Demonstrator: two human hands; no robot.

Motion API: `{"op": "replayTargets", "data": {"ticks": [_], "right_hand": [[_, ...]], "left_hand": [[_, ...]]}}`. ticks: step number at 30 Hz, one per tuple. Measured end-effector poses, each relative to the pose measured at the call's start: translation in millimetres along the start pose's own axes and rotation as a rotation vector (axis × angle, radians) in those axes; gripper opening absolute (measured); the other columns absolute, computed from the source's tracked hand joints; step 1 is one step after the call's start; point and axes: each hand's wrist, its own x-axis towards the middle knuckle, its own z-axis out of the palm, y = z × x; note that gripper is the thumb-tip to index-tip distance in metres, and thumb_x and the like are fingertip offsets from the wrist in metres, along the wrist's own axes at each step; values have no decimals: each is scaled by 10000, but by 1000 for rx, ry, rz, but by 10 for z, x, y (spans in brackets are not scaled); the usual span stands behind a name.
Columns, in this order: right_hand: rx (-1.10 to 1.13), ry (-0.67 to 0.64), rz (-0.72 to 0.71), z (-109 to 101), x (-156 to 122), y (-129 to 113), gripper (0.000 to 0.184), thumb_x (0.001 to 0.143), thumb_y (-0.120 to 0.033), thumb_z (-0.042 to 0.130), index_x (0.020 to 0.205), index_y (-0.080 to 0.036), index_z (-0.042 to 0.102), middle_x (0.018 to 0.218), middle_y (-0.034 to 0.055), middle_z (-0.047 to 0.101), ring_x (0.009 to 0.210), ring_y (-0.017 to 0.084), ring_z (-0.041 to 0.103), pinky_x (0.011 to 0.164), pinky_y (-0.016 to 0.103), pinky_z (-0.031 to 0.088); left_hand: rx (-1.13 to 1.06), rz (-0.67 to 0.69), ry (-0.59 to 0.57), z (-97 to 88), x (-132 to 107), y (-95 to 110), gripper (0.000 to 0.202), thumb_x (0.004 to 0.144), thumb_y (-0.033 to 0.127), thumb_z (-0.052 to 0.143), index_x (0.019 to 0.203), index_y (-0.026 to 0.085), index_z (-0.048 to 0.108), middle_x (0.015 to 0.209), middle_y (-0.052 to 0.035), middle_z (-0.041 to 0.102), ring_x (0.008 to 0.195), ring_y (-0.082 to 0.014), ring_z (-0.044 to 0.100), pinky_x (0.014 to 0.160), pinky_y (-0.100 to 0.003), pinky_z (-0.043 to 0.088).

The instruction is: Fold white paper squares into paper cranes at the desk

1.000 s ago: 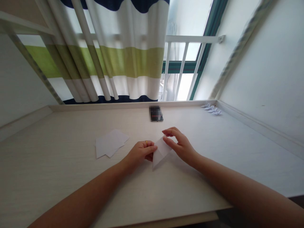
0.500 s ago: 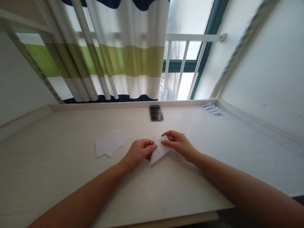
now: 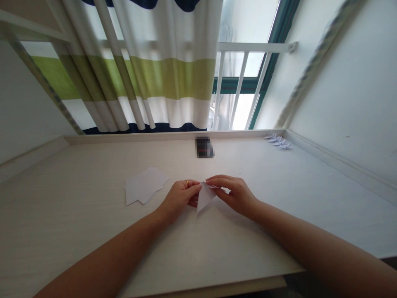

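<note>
One piece of folded white paper point(image 3: 205, 198) is being held between both hands, around mid-table, one corner being pointed toward the near edge. Can't tell whether that corner is being rested on the table point(image 3: 77, 223). Left edge is being pinched between thumb and fingers of the left hand point(image 3: 179, 198); a gold ring point(image 3: 187, 182) is being worn there. Right side is being touched by the right hand point(image 3: 238, 192): fingers being laid along the top, thumb being held below, part of the paper being framed between them. Can't tell if it's being gripped tight. Loose paper sheets point(image 3: 144, 186) are being overlapped flat, just left of the left hand. Beyond the hands, a dark pixelated object point(image 3: 204, 147) is being supported by the table; small folded paper pieces point(image 3: 279, 142) are being grouped at the far right corner.
</note>
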Motion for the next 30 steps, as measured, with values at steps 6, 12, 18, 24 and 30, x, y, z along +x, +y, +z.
{"op": "replayTargets", "data": {"ticks": [6, 12, 18, 24, 30], "right_hand": [[84, -15, 0, -6, 3, 25, 280, 729, -50, 478, 918, -192, 629, 939, 35, 658, 836, 122, 611, 719, 231, 491], [111, 48, 78, -5, 15, -5, 243, 726, -63, 489, 851, -197, 648, 854, 19, 682, 773, 124, 630, 670, 225, 502], [108, 116, 66, 6, 15, -12, 239, 717, -54, 484, 816, -199, 646, 868, 22, 682, 793, 125, 632, 708, 240, 505], [153, 121, 60, 18, 16, 17, 205, 714, -57, 483, 746, -188, 638, 879, 31, 679, 797, 132, 635, 705, 251, 510], [127, 79, -31, -7, 6, 10, 205, 737, -71, 466, 739, -190, 633, 907, 42, 671, 803, 135, 633, 711, 261, 510]], "left_hand": [[-21, 9, -2, 5, -1, 2, 235, 681, 349, 577, 740, 123, 595, 576, -14, 619, 516, -99, 567, 513, -216, 435], [-18, 15, 5, 21, -24, 20, 224, 688, 322, 567, 766, 115, 601, 576, -20, 629, 526, -104, 579, 516, -219, 448], [-32, 23, -2, 27, -40, 52, 233, 658, 323, 605, 761, 114, 602, 598, -33, 643, 572, -119, 596, 553, -229, 456], [-62, 14, 30, 10, -33, 47, 231, 649, 319, 614, 745, 110, 594, 578, -31, 635, 552, -121, 590, 549, -241, 457], [-147, -6, 23, 5, -31, 49, 174, 652, 249, 616, 747, 105, 596, 594, -34, 642, 526, -109, 583, 535, -231, 458]]}}
